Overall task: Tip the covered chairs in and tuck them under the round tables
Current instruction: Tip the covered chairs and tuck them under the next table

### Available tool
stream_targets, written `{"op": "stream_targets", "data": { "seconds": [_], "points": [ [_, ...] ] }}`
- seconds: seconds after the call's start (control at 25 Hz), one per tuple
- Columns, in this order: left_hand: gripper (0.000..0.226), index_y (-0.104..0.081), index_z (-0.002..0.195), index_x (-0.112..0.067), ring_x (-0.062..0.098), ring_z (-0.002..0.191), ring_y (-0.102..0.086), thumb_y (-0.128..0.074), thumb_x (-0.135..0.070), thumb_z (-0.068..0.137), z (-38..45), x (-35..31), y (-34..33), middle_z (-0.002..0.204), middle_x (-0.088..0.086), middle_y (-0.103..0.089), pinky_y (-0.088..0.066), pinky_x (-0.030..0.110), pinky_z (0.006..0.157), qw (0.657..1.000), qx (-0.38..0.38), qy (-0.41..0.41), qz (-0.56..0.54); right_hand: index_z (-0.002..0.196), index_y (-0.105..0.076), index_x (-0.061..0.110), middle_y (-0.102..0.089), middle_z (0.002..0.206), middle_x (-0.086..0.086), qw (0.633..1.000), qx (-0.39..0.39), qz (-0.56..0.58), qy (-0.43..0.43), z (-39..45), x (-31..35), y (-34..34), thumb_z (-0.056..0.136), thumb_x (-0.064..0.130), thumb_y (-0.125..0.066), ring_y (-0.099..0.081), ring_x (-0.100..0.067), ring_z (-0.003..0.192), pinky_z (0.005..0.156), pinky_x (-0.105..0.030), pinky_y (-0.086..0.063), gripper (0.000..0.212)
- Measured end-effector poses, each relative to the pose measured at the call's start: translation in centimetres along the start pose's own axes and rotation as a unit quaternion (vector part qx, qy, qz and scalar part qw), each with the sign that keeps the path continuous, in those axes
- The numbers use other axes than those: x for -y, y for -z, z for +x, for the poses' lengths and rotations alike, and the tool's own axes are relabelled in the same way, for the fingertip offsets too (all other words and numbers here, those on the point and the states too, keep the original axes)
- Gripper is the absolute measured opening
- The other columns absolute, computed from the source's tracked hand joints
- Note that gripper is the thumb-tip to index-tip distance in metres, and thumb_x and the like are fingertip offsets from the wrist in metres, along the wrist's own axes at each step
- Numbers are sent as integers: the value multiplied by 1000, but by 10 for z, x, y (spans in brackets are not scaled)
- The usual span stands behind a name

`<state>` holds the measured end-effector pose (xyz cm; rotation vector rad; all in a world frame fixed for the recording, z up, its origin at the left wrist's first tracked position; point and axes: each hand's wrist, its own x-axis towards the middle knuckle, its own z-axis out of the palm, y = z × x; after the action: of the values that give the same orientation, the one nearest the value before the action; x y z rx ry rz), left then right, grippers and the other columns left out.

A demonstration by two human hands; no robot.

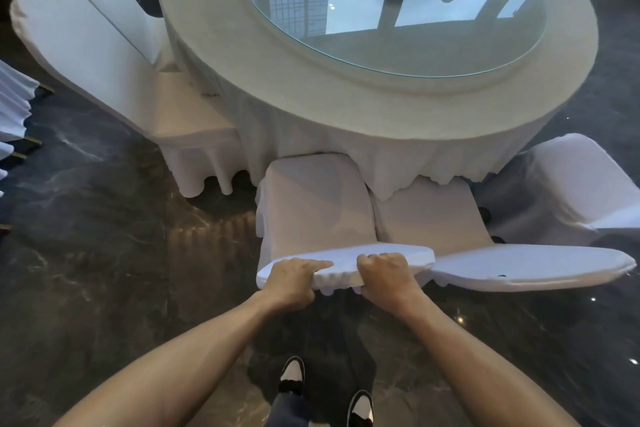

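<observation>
i have both hands on the top edge of the chair (317,210) in front of me: my left hand (291,282) lies over the edge with fingers mostly straight, my right hand (384,274) is curled round it, gripping through the cover. the chair faces the round table (346,87), seat front just under the hanging tablecloth (408,163); its length runs from me straight toward the table. if i push too hard, the seat could snag the cloth and drag it, shifting the glass turntable (398,42). the chair touches the neighbouring chair (429,215) on its right and could jam against it.
</observation>
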<state>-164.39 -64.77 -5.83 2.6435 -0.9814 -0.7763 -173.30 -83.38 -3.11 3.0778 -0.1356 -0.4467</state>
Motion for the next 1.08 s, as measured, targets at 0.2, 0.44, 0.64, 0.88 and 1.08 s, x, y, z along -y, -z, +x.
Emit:
{"op": "stream_targets", "data": {
  "seconds": [0.2,0.44,0.64,0.88,1.08],
  "points": [
    [70,-44,142,-49,24,109,-61,-61,-16,83,22,-6,22,126,-4,-66,-44,32,86,999,13,1,29,93,-63,18,-71,91,-4,998,0,63,-12,22,-20,12,73,23,-66,-66,-27,83,65,-32,-36,21],
    [64,-44,144,-40,26,110,-60,-63,-22,86,22,-16,28,129,2,-63,-46,33,85,997,64,25,20,111,-57,16,-66,110,-5,986,-45,161,-6,2,-34,0,76,13,-66,-57,-27,101,91,-39,-43,36],
    [60,-50,138,-26,28,107,-61,-65,-22,81,31,-88,34,124,5,-64,-50,35,81,998,66,10,6,138,-44,14,-49,142,-6,980,-105,167,-7,-53,-80,-3,86,16,-64,-42,-24,130,114,-39,-27,56],
    [73,-39,149,-26,24,124,-54,-67,-45,85,33,-218,6,139,4,-58,-42,41,104,994,-78,-78,-24,144,-42,10,-45,148,-14,974,-169,138,-53,-133,-189,-9,79,20,-71,-37,-29,140,120,-49,-19,72],
    [84,-31,154,-23,22,131,-49,-72,-45,84,35,-325,-46,149,3,-48,-43,41,108,996,-47,-69,-42,144,-37,13,-37,151,-16,979,-150,107,-89,-196,-287,-27,70,13,-70,-26,-33,144,119,-58,-13,81]
  ]
}}
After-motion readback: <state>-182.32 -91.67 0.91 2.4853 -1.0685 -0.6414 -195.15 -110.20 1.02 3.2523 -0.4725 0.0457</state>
